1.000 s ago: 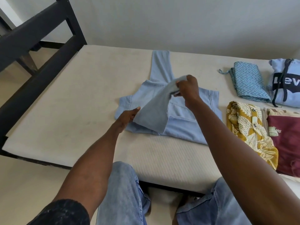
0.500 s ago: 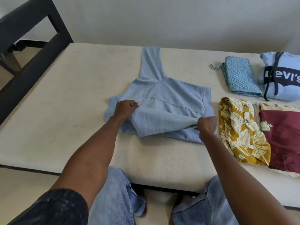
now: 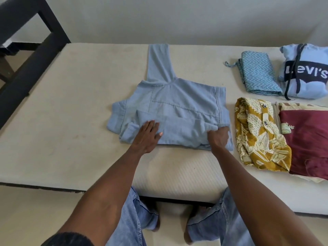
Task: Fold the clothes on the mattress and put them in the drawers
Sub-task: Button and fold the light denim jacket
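A light blue hoodie (image 3: 184, 100) lies partly folded in the middle of the cream mattress (image 3: 71, 107), one sleeve stretched toward the wall and the other laid across its near edge. My left hand (image 3: 148, 134) presses flat on the left part of that folded sleeve. My right hand (image 3: 219, 137) pinches the sleeve's cuff end at the hoodie's right edge. No drawers are in view.
To the right lie folded clothes: a mustard patterned shirt (image 3: 257, 134), a maroon garment (image 3: 308, 139), a blue zigzag cloth (image 3: 259, 75) and a light blue Levi's hoodie (image 3: 305, 75). A black bed frame (image 3: 32, 55) stands at the left. My jeans-clad legs are below the mattress edge.
My right hand carried the raised sleeve down and rightward, laying it across the hoodie's near edge. My left hand went from holding the fold point to pressing flat on the sleeve.
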